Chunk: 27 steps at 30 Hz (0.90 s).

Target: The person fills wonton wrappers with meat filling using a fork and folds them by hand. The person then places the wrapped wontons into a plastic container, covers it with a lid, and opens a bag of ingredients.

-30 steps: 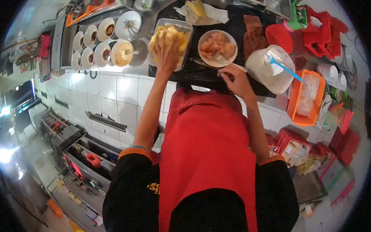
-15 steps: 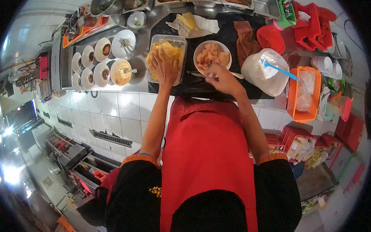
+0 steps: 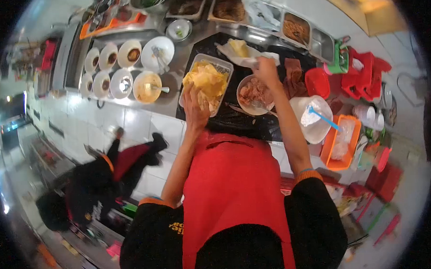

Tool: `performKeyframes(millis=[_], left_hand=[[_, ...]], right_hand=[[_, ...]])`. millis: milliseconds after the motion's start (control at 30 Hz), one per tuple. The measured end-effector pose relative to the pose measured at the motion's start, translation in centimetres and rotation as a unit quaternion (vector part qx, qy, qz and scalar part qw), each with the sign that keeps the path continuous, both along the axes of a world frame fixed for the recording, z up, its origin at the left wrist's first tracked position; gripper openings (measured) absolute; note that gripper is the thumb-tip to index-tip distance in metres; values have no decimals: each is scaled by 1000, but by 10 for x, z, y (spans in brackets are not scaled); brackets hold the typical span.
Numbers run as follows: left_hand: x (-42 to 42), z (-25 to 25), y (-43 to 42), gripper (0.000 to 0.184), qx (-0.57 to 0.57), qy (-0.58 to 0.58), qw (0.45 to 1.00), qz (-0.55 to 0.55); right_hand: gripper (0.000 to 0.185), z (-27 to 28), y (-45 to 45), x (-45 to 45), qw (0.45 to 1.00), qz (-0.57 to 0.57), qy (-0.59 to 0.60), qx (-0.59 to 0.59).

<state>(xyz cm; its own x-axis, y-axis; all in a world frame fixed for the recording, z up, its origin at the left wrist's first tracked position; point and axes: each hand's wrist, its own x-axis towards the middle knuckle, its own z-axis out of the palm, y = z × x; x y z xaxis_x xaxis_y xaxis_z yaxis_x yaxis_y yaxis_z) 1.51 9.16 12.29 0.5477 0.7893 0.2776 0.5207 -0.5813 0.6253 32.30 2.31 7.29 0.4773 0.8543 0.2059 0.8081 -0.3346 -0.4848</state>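
Note:
My left hand [image 3: 195, 106] rests with fingers stretched out on the near left side of a clear plastic tub [image 3: 226, 67]. Thin yellow sheets [image 3: 210, 81], like dumpling wrappers, lie in the tub under and beside the fingertips. Beyond the bowl, my right hand [image 3: 267, 70] is closed on the right edge of a white cloth or paper [image 3: 239, 59]; the fingertips are partly hidden. A yellow piece [image 3: 239, 47] lies on that cloth. Below my right forearm is a white bowl [image 3: 242, 106] of pinkish minced filling [image 3: 256, 93], with a utensil in it.
Several small bowls [image 3: 129, 52] with dark sauce stand at the left. Metal food pans [image 3: 322, 49] line the back. A white tub [image 3: 315, 133] with a blue-handled scoop [image 3: 325, 119] and an orange basket [image 3: 343, 144] stand right. A co-worker [image 3: 96, 186] is at lower left.
My right hand has moved from the filling bowl up to the white cloth. My left hand has slid toward the tub's near edge. The view has shifted, and a co-worker now shows more fully.

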Motion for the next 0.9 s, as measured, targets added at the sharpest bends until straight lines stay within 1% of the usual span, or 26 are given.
performKeyframes(millis=[33, 67, 100, 167, 200, 233, 300, 367, 433, 467, 533, 567, 600, 633, 667, 700, 733, 767, 800, 833, 867, 900], left_hand=[[-9, -1, -1, 50, -6, -4, 1000, 6], [-15, 5, -1, 50, -15, -6, 1000, 19], [-21, 5, 0, 50, -21, -6, 999, 37], [-33, 2, 0, 48, -65, -5, 996, 54], [-37, -3, 2, 44, -49, -8, 997, 62], [-38, 0, 3, 44, -53, -10, 996, 72], [-45, 5, 3, 39, -84, -31, 992, 90], [-49, 3, 8, 39, -74, -41, 991, 105], [-47, 6, 20, 38, -61, -53, 991, 110], [-44, 7, 27, 36, -53, -72, 991, 101], [-36, 11, 40, 33, -44, -94, 990, 91], [-34, 13, 49, 30, -124, -169, 972, 110], [-34, 13, 56, 27, -204, -239, 941, 125], [-38, 7, 65, 27, -203, -239, 942, 122], [-43, -4, 76, 27, -337, -390, 845, 145], [-46, -9, 84, 28, -455, -520, 706, 158], [-47, -5, 83, 28, -481, -542, 671, 157], [-47, -5, 81, 28, -479, -543, 673, 152], [-47, -9, 79, 27, -426, -481, 736, 215], [-45, -10, 76, 25, -367, -411, 787, 275], [-44, -13, 67, 23, -218, -325, 874, 289], [-40, -10, 59, 23, -215, -327, 874, 289]], right_hand=[[23, 15, -9, 5, 988, 2, 152, -38], [25, 18, -18, 8, 984, 28, 175, 34], [25, 52, -23, 1, 994, -1, 97, -55], [27, 50, -38, 8, 993, 34, 73, -80], [26, 55, -46, 10, 983, 55, 177, -18], [25, 63, -51, 6, 956, 75, 280, 43], [22, 92, -57, 0, 902, 55, 423, 61], [19, 120, -53, -6, 899, 43, 431, 66], [24, 120, -44, -16, 823, 39, 550, 137], [28, 120, -38, -23, 769, 19, 621, 153], [39, 119, -18, -39, 704, -58, 692, 150], [39, 116, -3, -42, 704, -56, 692, 152], [40, 111, 11, -45, 700, -10, 708, 92], [40, 108, 25, -49, 692, 35, 720, 33], [40, 103, 43, -56, 702, 92, 706, 5], [39, 94, 61, -61, 711, 148, 687, -23], [42, 56, 80, -58, 744, 171, 643, -58], [44, 20, 97, -56, 774, 194, 596, -93], [44, 16, 108, -56, 776, 196, 593, -88], [48, 14, 117, -57, 804, 242, 520, -153], [52, 12, 124, -57, 823, 285, 441, -218], [52, 5, 132, -54, 824, 287, 439, -216]])
